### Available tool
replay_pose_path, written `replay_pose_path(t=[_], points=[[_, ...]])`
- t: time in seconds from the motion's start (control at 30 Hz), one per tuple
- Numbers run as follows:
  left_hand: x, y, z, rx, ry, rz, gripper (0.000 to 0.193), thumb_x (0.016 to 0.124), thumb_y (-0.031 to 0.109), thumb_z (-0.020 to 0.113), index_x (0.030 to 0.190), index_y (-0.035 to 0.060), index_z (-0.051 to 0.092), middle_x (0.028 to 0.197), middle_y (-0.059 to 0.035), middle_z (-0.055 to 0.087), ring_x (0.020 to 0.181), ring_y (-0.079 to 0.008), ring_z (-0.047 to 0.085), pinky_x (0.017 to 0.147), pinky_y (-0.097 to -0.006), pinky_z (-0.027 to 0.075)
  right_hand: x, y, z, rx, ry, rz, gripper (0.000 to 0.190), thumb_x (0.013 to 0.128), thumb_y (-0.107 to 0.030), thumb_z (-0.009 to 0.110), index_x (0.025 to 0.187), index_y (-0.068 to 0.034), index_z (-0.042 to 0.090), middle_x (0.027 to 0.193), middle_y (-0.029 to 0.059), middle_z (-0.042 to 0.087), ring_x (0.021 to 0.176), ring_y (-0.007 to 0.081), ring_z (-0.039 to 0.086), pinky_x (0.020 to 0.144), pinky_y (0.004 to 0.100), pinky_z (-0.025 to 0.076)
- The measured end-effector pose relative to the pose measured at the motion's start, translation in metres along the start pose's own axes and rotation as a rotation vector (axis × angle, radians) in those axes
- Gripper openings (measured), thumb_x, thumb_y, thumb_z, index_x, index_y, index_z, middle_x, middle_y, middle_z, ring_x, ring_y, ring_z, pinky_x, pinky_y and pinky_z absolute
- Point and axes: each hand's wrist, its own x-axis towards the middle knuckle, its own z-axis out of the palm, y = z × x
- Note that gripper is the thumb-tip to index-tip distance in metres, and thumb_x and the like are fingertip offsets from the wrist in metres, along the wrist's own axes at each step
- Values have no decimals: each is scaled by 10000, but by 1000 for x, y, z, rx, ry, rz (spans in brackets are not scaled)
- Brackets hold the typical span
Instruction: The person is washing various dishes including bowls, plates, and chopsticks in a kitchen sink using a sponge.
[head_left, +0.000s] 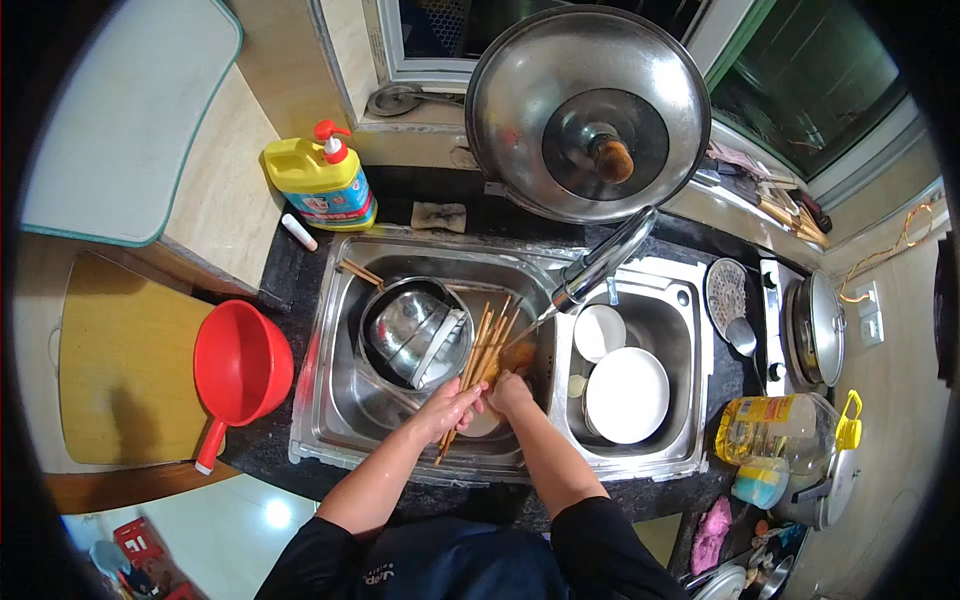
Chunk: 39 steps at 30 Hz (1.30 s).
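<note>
My left hand (448, 411) grips a bundle of wooden chopsticks (484, 345) over the large left basin (352, 420) of a steel double sink. Close against it, my right hand (511, 393) is curled around an orange-yellow cloth (520, 355), partly hidden by the fingers and chopsticks. Water runs from the chrome faucet (600, 262) just beyond that hand. Left of the chopsticks, a steel pot (367, 356) holds metal bowls (409, 330) and a white dish (441, 349). A pale round dish (480, 426) lies below my hands, partly covered.
White bowls (627, 395) stand in the right basin (675, 315). A large wok lid (510, 112) leans behind the faucet. Left are a red ladle (244, 360) and a yellow detergent bottle (330, 184); right, an oil jug (780, 431) and a gas stove (772, 322).
</note>
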Motion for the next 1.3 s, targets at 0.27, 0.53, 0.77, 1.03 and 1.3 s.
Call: replay_pose_path(t=[0.27, 0.53, 0.77, 1.03, 1.3], points=[[1, -10, -19, -125, 169, -59, 309, 942, 341, 454, 1049, 52, 486, 653, -28, 473, 452, -64, 381, 398, -209, 319, -58, -9, -76, 1029, -52, -28, 296, 800, -146, 629, 1063, -17, 588, 961, 64, 656, 890, 270, 631, 812, 357, 480], [23, -24, 25, 17, 86, -69, 158, 905, 256, 449, 826, 121, 474, 532, 29, 367, 397, -70, 333, 357, -230, 275, -63, -45, -72, 1070, -17, -304, 283, 837, -93, 619, 1093, 22, 586, 1030, 84, 610, 912, 136, 571, 790, 278, 470], [-18, 8, 31, -151, 88, -167, 81, 913, 193, 426, 865, 158, 372, 582, 47, 328, 428, -53, 297, 367, -213, 281, -3, -64, -74, 714, 270, -118, 269, 752, -216, 659, 951, -34, 651, 879, 217, 645, 857, 334, 636, 739, 400, 497], [-54, -15, -11, 21, 163, -142, 234, 920, 294, 499, 883, 65, 474, 623, -1, 421, 463, -67, 351, 377, -216, 297, 5, -24, -114, 1238, 284, -163, 185, 871, -119, 578, 1031, -25, 580, 910, 94, 634, 754, 211, 619, 642, 341, 502], [-18, -18, 14, -67, 139, -200, 218, 924, 307, 479, 867, 104, 424, 604, 15, 375, 419, -57, 309, 368, -220, 260, -85, -42, -72, 1305, -245, -293, 255, 828, -43, 615, 1083, -39, 610, 916, 9, 623, 784, 85, 564, 699, 222, 465]])
